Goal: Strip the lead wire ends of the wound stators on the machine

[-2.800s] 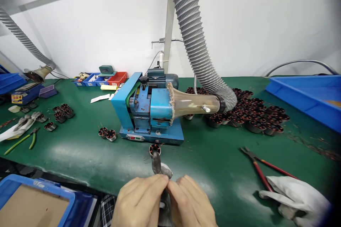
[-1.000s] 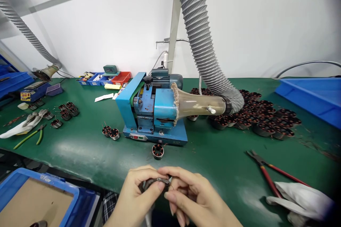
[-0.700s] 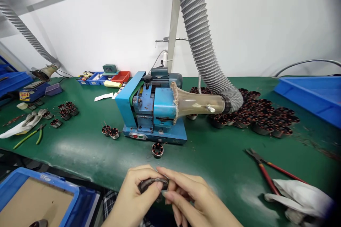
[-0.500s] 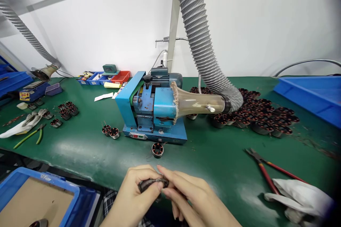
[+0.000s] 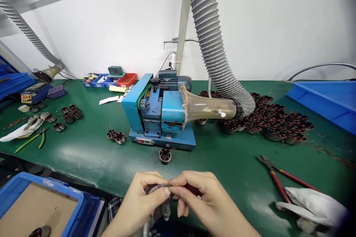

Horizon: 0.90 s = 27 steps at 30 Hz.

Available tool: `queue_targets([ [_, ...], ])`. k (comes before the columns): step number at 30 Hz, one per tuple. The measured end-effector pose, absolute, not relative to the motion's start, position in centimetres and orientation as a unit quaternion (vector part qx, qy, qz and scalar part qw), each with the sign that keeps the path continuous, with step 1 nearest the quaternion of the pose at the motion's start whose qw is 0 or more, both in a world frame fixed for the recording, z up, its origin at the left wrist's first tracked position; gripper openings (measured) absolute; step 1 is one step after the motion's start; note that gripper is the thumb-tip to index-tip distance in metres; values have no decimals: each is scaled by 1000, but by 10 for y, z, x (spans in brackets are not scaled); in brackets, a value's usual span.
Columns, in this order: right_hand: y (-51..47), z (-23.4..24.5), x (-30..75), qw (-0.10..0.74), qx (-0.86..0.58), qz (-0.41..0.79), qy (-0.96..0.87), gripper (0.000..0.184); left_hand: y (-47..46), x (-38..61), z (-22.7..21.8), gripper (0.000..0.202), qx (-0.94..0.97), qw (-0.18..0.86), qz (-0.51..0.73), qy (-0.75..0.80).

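Broadly: a green-surfaced desk (image 5: 83, 155) carries a blue box-shaped benchtop machine (image 5: 158, 118), fed by a grey ribbed extraction hose (image 5: 211, 44). To its right lies a heap of round copper-wound metal stators (image 5: 267, 122). One lone stator (image 5: 165, 155) sits just in front of the machine.

At the near edge the left hand (image 5: 139, 203) and right hand (image 5: 205, 200) meet. Both pinch a small dark round part (image 5: 160, 187) in their fingertips, held off the desk over its edge.

Judgement: stiff and dense for its size, with fragile windings and fine leads. Grip the outer rim, never the wire.
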State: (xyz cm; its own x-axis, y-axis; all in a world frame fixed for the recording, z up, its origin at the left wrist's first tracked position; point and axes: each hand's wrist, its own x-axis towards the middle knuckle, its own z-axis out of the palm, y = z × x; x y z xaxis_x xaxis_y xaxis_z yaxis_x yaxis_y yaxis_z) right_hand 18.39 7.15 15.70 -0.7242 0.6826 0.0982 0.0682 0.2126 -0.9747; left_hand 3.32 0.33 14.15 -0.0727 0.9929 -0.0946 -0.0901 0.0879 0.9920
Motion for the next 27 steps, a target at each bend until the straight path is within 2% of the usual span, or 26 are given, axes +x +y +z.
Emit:
queue_targets([
  [4, 75, 157, 185, 199, -264, 720, -610, 27, 3, 32, 143, 32, 446, 494, 504, 551],
  [7, 78, 160, 188, 178, -269, 719, -616, 27, 3, 29, 149, 30, 477, 481, 474, 563],
  [12, 73, 163, 188, 179, -279, 602, -726, 26, 1, 28, 153, 26, 479, 498, 468, 552],
  [14, 68, 158, 186, 225, -285, 510, -780, 24, 2, 30, 152, 28, 462, 508, 482, 544],
  [18, 56, 139, 181, 368, -266, 303, -838, 14, 3, 35, 144, 30, 399, 527, 531, 531],
  [20, 53, 133, 180, 415, -247, 229, -845, 15, 2, 37, 141, 28, 383, 527, 549, 524],
  [24, 56, 144, 186, 391, -245, 280, -842, 14, -1, 36, 142, 25, 418, 511, 533, 530],
  [27, 63, 158, 196, 362, -190, 301, -861, 13, -1, 33, 146, 24, 455, 507, 505, 530],
])
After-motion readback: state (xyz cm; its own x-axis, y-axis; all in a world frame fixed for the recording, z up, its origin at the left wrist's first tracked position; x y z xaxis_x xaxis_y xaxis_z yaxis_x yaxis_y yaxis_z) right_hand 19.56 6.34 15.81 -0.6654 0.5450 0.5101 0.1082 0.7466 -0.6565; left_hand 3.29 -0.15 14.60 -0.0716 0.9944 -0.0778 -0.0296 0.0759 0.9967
